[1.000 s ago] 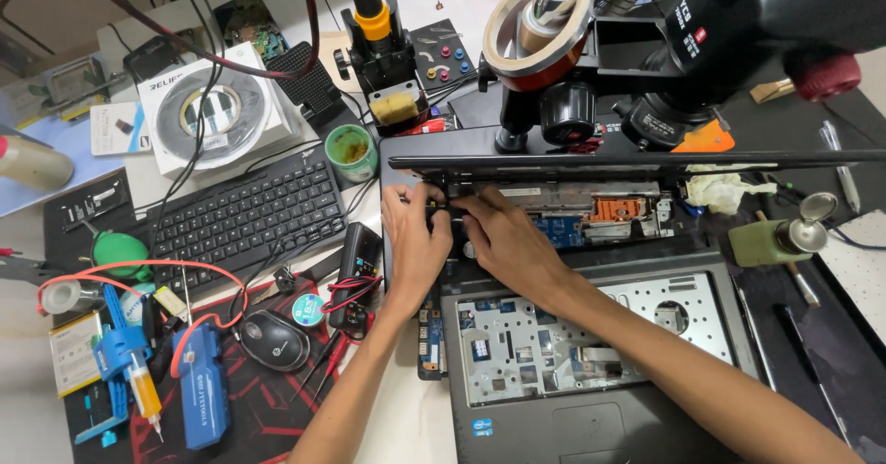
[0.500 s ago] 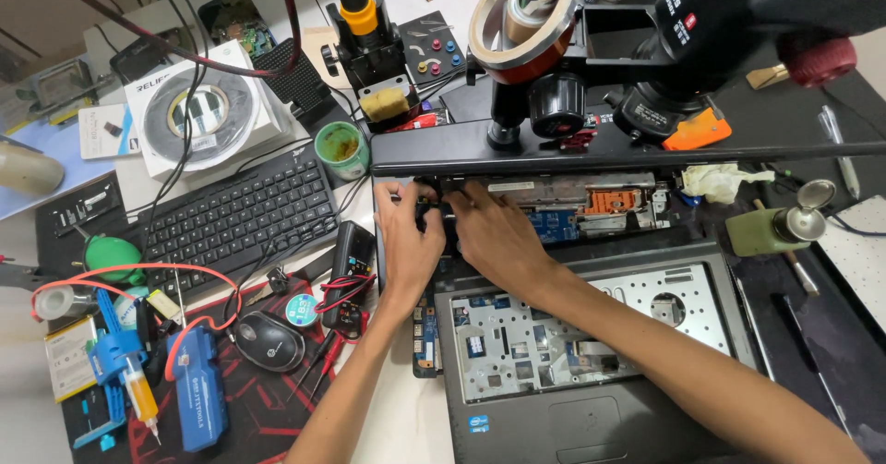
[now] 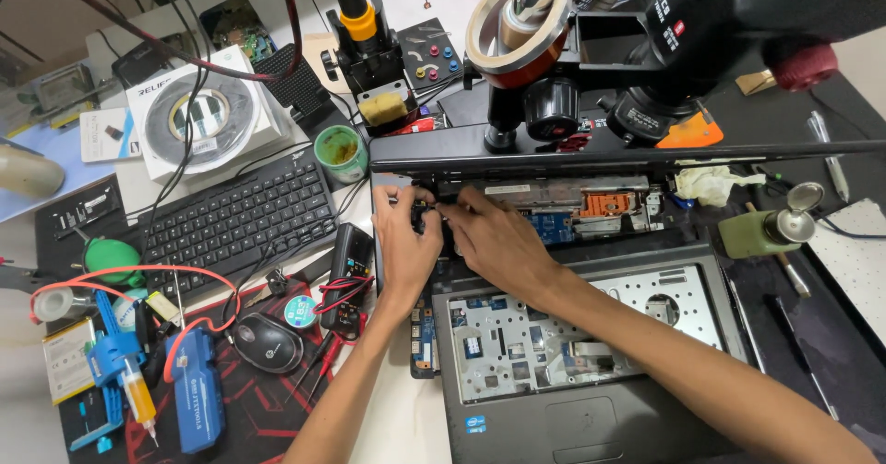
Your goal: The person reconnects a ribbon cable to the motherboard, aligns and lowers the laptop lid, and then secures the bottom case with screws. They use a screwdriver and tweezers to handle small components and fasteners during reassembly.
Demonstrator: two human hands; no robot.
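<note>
An opened laptop lies in front of me. Its grey keyboard frame (image 3: 591, 344) is lifted off and its exposed board (image 3: 591, 207) sits under the dark screen lid edge (image 3: 646, 156). Both hands meet at the laptop's rear left corner, by the hinge. My left hand (image 3: 402, 245) curls around that corner of the base. My right hand (image 3: 496, 239) reaches in from the right, and its fingertips pinch a small black part (image 3: 430, 213) between the two hands. The fingers hide what the part is.
A microscope on a stand (image 3: 711, 30) and a tape roll (image 3: 517, 12) hang over the laptop's back. A black keyboard (image 3: 235, 219), a green pot (image 3: 341, 150), a multimeter (image 3: 348, 275), a mouse (image 3: 266, 342) and a blue tool (image 3: 196, 399) lie to the left. A green bottle (image 3: 771, 230) stands to the right.
Both hands stay at the same rear left corner of the laptop. Only the fingertips shift slightly, and the view has moved a little.
</note>
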